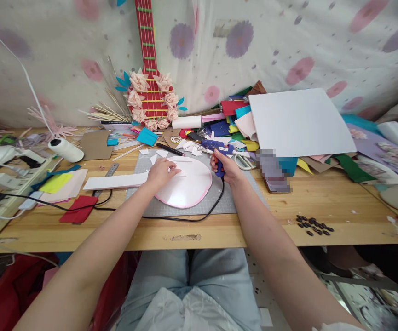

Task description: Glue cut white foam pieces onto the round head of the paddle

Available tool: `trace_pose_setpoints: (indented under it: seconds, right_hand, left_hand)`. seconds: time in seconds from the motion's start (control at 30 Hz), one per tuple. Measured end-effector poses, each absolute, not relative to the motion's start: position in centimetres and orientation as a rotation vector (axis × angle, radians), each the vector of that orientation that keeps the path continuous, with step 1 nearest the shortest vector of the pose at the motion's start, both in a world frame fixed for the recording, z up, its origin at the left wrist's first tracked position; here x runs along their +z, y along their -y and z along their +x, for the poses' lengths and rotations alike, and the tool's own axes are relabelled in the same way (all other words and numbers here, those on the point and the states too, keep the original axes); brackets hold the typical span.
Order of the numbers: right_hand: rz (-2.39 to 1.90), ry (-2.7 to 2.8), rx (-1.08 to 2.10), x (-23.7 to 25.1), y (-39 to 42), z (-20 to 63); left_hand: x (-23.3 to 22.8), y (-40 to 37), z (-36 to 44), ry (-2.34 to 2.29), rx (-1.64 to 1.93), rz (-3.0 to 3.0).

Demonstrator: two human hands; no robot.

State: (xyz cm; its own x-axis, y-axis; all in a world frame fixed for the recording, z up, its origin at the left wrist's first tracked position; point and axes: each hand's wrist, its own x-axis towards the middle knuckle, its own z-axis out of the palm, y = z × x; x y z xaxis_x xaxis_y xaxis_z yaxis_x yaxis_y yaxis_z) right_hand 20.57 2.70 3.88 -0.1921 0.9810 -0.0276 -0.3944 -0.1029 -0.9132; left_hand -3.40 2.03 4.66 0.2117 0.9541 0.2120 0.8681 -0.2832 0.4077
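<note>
My right hand [225, 169] grips the handle of a blue hot glue gun [218, 147], its nozzle end toward the left and a black cord [216, 204] hanging from the grip. Beneath my left hand [162, 175] lies a white guitar-shaped board [190, 186] with a pink edge on its round body. The left fingers rest on the board near its neck [116, 182], thumb apart from them. A thin white strip [184, 160] lies near the upper edge of the body. Under the board is a grey cutting mat [171, 210].
A red guitar craft with paper roses [147, 99] leans at the back. White scissors [243, 162], a black marker [170, 149] and paper scraps lie beyond the mat. To the right are a large white sheet [298, 124], a phone [273, 172] and several dark beads [314, 225]. Thread [66, 150] stands left.
</note>
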Motion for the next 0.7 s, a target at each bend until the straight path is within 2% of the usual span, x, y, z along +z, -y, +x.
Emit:
trace_pose_setpoints:
  seconds: [0.17, 0.7]
  right_hand:
    - [-0.870, 0.966, 1.574, 3.87, -2.70, 20.45]
    - [-0.937, 1.000, 1.549, 3.93, -2.59, 20.32]
  left_hand:
    - [4.43, -1.68, -2.24, -1.828, 0.463, 2.461]
    - [3.65, -1.88, -2.15, -1.870, 0.480, 2.373]
